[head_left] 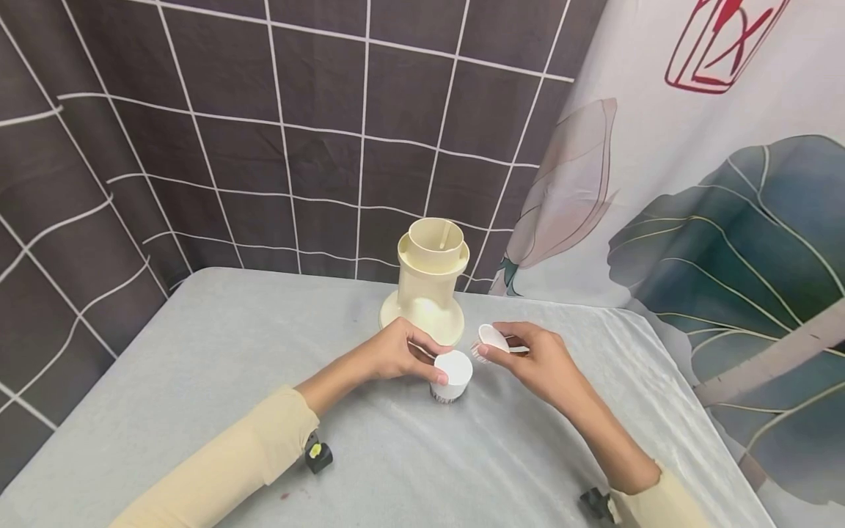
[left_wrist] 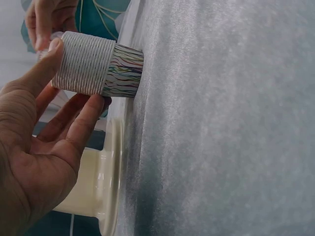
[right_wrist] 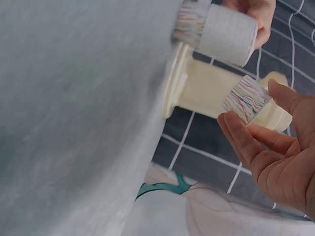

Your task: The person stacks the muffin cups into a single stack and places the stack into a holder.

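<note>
My left hand [head_left: 399, 352] grips a stack of paper cups [head_left: 454, 372] near the middle of the table, thumb on one side and fingers on the other. In the left wrist view the nested rims form white ridges, and the lowest cup shows coloured wavy lines. The stack's base is at the cloth. Just right of it, my right hand [head_left: 543, 359] pinches a paper cup [right_wrist: 247, 100] between thumb and fingers. This cup is tilted, clear of the stack, and has the same wavy pattern.
Behind the hands stands a cream plastic holder [head_left: 425, 290] with a wide round base and an open cylinder on top. Grey cloth [head_left: 277, 337] covers the table. A dark grid curtain [head_left: 317, 147] hangs behind, and a leaf-patterned curtain [head_left: 746, 242] on the right.
</note>
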The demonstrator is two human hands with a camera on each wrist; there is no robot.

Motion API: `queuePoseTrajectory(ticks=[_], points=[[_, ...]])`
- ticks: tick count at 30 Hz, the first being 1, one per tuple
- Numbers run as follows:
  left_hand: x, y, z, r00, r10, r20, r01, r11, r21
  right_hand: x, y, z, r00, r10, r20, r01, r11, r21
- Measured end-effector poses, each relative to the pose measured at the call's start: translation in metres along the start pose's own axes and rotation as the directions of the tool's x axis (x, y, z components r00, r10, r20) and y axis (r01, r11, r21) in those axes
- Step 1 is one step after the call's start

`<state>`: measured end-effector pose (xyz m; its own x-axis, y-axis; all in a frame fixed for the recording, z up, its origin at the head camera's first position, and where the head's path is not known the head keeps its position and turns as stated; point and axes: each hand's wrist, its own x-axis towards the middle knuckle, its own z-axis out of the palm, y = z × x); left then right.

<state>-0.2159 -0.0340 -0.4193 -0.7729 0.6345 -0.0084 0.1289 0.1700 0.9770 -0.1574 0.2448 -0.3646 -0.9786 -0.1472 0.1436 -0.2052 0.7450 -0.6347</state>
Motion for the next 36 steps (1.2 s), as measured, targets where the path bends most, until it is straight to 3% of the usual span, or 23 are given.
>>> queuePoseTrajectory(ticks=[9, 17, 24, 36], points=[[-0.001, -0.001, 0.0, 1.0, 0.0, -0.009, 0.0, 1.0, 0.005, -0.004, -0.017, 0.006, 0.997, -0.068, 0.022, 0.065, 0.989, 0.129], [0.0, -0.003, -0.001, 1.0, -0.007, -0.007, 0.007, 1.0, -0.001, -0.007, -0.022, 0.018, 0.989, -0.122, 0.082, 0.107, 0.98, 0.169], [-0.001, -0.002, 0.0, 1.0, -0.001, 0.003, 0.001, 1.0, -0.019, -0.008, -0.021, 0.022, 0.979, -0.177, 0.103, 0.165, 0.979, 0.116], [-0.004, -0.003, -0.001, 1.0, 0.016, 0.005, -0.016, 0.999, -0.052, -0.008, -0.018, 0.024, 0.981, -0.141, 0.132, 0.113, 0.972, 0.204]])
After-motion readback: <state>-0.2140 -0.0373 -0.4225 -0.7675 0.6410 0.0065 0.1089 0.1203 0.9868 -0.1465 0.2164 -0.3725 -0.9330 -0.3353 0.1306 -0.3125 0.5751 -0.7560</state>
